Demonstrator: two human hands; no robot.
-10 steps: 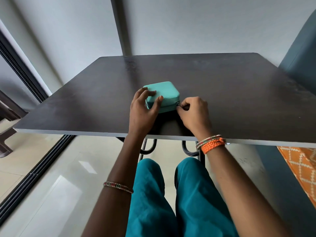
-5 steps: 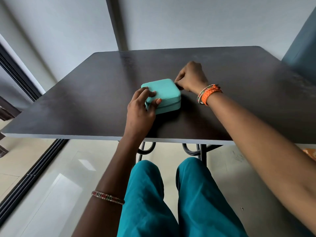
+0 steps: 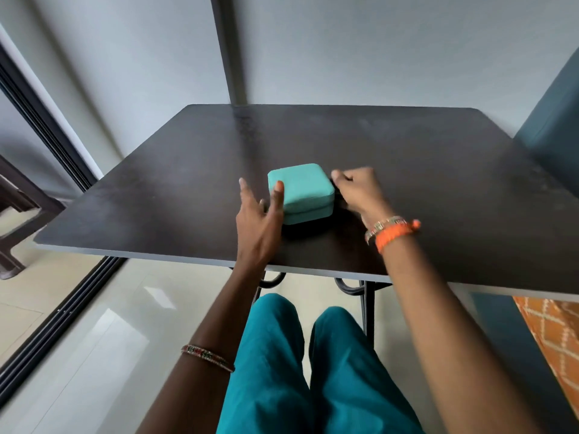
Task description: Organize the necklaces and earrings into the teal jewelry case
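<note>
**poster1:** Head cam question, how far along is this looking to you? The teal jewelry case (image 3: 300, 192) is sitting on the dark tabletop (image 3: 438, 170), near the front edge, lid down. The seam between lid and base is showing all the way along the two sides facing the camera, and I can't tell if the zip is done up or undone.

**poster2:** Honestly I'm guessing it's at one end of the job or the other. No necklaces or earrings are showing anywhere on the tabletop, so either they're already inside or they're somewhere out of frame. If they're inside, all that's left is closing up.

**poster1:** What are the hands doing?

**poster2:** The left hand (image 3: 257, 220) is hovering at the case's left side with fingers (image 3: 242, 189) spread and straight, thumb just touching the lid's near-left edge, not gripping anything. The right hand (image 3: 360, 191) is curled up tight against the case's right side, fingertips pressed together like they're pinching something small, probably the zip pull, but it's blurry and I can't make the pull out.

**poster1:** Any brand on the case?

**poster2:** Not seeing any. The lid is looking plain teal, with no logo, label or lettering readable anywhere in the shot.
</note>
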